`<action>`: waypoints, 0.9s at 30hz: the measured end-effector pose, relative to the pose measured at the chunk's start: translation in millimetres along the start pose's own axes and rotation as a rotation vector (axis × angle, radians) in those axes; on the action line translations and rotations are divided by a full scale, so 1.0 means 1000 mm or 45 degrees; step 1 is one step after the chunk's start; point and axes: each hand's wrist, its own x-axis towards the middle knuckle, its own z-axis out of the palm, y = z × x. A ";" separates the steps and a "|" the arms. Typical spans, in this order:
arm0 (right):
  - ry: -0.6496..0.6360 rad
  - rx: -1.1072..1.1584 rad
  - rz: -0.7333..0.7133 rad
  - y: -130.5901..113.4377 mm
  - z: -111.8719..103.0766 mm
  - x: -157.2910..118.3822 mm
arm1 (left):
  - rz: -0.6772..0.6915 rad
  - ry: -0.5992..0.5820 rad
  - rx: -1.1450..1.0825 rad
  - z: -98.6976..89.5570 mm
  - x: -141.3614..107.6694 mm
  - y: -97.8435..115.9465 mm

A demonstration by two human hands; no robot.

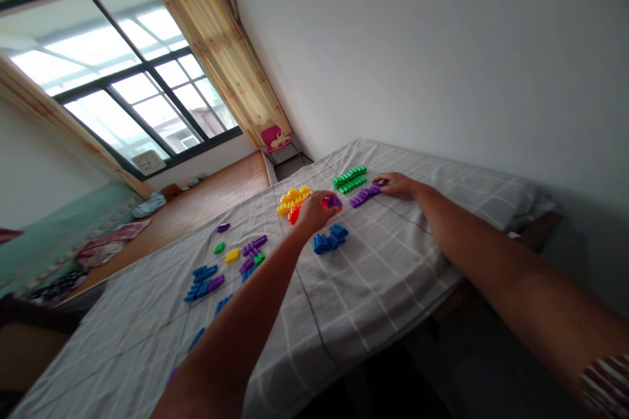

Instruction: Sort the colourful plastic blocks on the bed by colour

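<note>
My left hand [313, 211] is over the middle of the table, its fingers closed round a purple plastic building block [333, 201]. Beneath and beside that hand lie red-orange blocks [293, 214], partly covered by it. Farther right, my right hand [397, 184] has its fingertips closed on the end of a row of purple blocks [363, 196]. Green blocks [350, 178] form rows just behind this purple row. Yellow blocks [293, 199] are grouped left of my left hand, and a blue cluster [330, 239] sits in front of it.
Loose purple blocks [254, 245], blue blocks [200, 285], a yellow block [232, 255] and a green block [219, 248] lie scattered on the left. A grey checked cloth [363, 301] covers the table. A white wall [442, 65] stands behind; a pink chair [276, 139] is beyond.
</note>
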 end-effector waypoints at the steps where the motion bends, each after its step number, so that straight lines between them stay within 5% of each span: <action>1: -0.003 -0.030 -0.003 -0.001 0.000 0.000 | -0.007 -0.018 -0.019 0.016 0.013 0.005; 6: 0.023 -0.080 -0.034 -0.001 0.003 0.004 | -0.260 -0.089 -0.099 0.071 0.053 0.011; 11: 0.035 -0.083 -0.077 0.002 0.004 0.008 | -0.274 -0.186 -0.075 0.090 0.061 0.009; 21: 0.010 -0.066 -0.047 -0.006 0.001 0.007 | -0.188 -0.220 -0.020 0.091 0.058 0.016; 27: 0.228 -0.136 0.058 -0.007 -0.002 0.000 | -0.134 -0.054 -0.049 0.064 0.033 0.011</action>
